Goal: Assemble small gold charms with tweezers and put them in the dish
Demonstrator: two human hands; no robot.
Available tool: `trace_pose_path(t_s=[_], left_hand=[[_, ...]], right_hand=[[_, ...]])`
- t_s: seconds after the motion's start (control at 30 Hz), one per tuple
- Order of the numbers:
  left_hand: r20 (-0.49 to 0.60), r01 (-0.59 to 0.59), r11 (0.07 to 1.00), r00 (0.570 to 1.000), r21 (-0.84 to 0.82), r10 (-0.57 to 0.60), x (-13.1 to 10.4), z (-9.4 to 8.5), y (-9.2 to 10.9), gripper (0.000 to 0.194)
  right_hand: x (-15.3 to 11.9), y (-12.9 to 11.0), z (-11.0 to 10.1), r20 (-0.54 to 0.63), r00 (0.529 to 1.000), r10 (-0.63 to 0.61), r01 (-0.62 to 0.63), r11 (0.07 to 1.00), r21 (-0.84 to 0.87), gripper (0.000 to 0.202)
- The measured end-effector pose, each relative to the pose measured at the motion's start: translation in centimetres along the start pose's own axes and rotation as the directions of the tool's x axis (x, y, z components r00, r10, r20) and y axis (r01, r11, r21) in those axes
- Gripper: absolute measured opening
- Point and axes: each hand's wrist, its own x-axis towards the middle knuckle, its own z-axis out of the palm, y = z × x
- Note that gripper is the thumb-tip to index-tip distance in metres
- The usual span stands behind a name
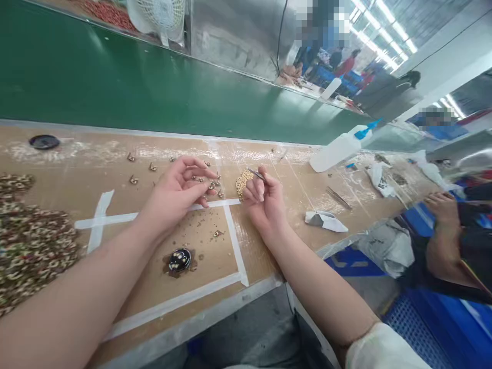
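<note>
Left hand point(182, 187) and right hand point(267, 197) are both above the counter point(261, 256), near each other. At the far left, a big heap of mixed small pieces point(38, 251) lies on the counter; each piece seems light, so I think a fingertip pinch is enough. To the right of it, on the far part, some single small pieces point(133, 179) lie apart; they look stiff and uneven, and I would take one by its sides, because a thin end could be fragile. The left hand has its fingers half bent among the pieces next to the white tape point(234, 230); I cannot tell if something is pinched between thumb and finger. On the near side, below this hand, stands a small black dish point(179, 260) with pale spots inside. Further right, the pale beads point(242, 184) make a small pile just beside the right hand; they are probably hard, light and easy to roll, so a gentle grip at the middle of one bead should suit. The right hand grasps a thin metal tool point(257, 175), its tip toward the left; it looks stiff, perhaps slippery, and is best held around the middle.
</note>
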Motion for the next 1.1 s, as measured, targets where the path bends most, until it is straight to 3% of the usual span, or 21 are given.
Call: trace_pose_path(t_s=[0.13,0.27,0.37,0.53,0.77,0.9,1.1], left_hand=[[0.037,0.008,1.0,0.999,0.029,-0.009,-0.3,0.3,0.1,0.015],[-0.003,0.07,0.998,0.998,0.01,-0.07,-0.3,0.4,0.1,0.009],[-0.014,0.12,0.992,0.993,-0.025,-0.12,-0.3,0.2,0.0,0.011],[0.005,0.142,0.986,0.99,-0.092,-0.142,-0.4,0.2,-0.1,0.031],[-0.042,0.15,0.97,0.986,-0.191,-0.161,-0.4,0.1,-0.3,0.037],[-0.073,0.154,0.946,0.981,-0.285,-0.181,-0.6,0.2,-0.1,0.036],[-0.053,0.153,0.935,0.982,-0.32,-0.179,-0.8,0.4,-0.1,0.03]], right_hand=[[0.0,-0.3,0.1,-0.017,1.0,0.003,-0.003,1.0,-0.027,0.012],[0.1,-0.4,-0.1,-0.013,1.0,-0.018,0.017,0.994,-0.106,0.007],[0.4,-0.2,-0.5,0.041,0.998,-0.051,0.058,0.983,-0.172,0.005],[0.4,0.2,-0.9,0.092,0.985,-0.145,0.166,0.944,-0.285,0.016],[-1.2,1.2,-0.8,0.274,0.873,-0.403,0.487,0.713,-0.504,0.022],[-1.7,1.7,-0.9,0.394,0.805,-0.444,0.593,0.626,-0.506,0.023],[-1.9,1.9,-0.6,0.476,0.762,-0.439,0.647,0.505,-0.571,0.026]])
